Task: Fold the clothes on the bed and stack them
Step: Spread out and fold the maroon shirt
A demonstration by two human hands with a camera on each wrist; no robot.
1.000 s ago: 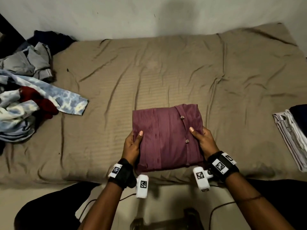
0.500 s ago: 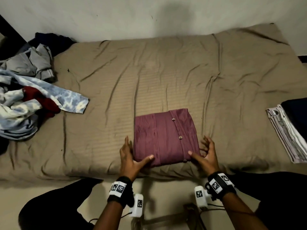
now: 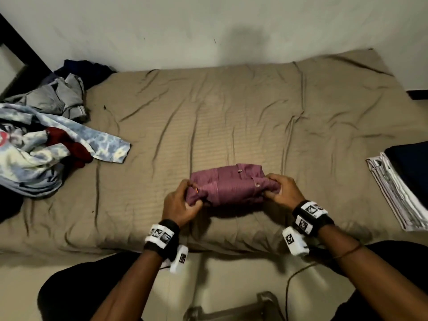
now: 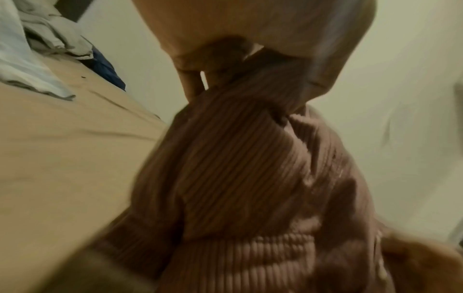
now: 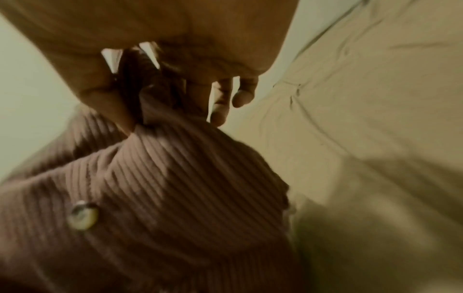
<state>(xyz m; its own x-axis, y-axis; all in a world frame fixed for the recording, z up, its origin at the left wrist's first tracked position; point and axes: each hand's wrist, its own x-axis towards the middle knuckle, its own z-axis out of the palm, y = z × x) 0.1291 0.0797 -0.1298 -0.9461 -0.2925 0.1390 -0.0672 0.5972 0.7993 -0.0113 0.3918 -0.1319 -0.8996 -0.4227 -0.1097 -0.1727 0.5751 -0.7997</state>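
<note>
A folded maroon ribbed shirt (image 3: 231, 187) with buttons is held near the front edge of the tan bed (image 3: 231, 117). My left hand (image 3: 183, 202) grips its left end and my right hand (image 3: 279, 189) grips its right end, fingers curled into the cloth. In the left wrist view the shirt (image 4: 238, 178) bunches under my left hand (image 4: 250, 65). The right wrist view shows the shirt (image 5: 162, 188), one button, and my right hand (image 5: 150, 79) pinching a fold. Whether the shirt still touches the bed I cannot tell.
A heap of unfolded clothes lies at the bed's left: a tie-dye garment (image 3: 34, 156), a dark red piece (image 3: 69, 147), grey clothing (image 3: 58, 98). A stack of folded clothes (image 3: 403, 181) sits at the right edge. The wall runs behind the bed.
A second ago both hands held the shirt flat, then set it down and smoothed its near edge. Now both hands grip its ends and the shirt is bunched narrower.
</note>
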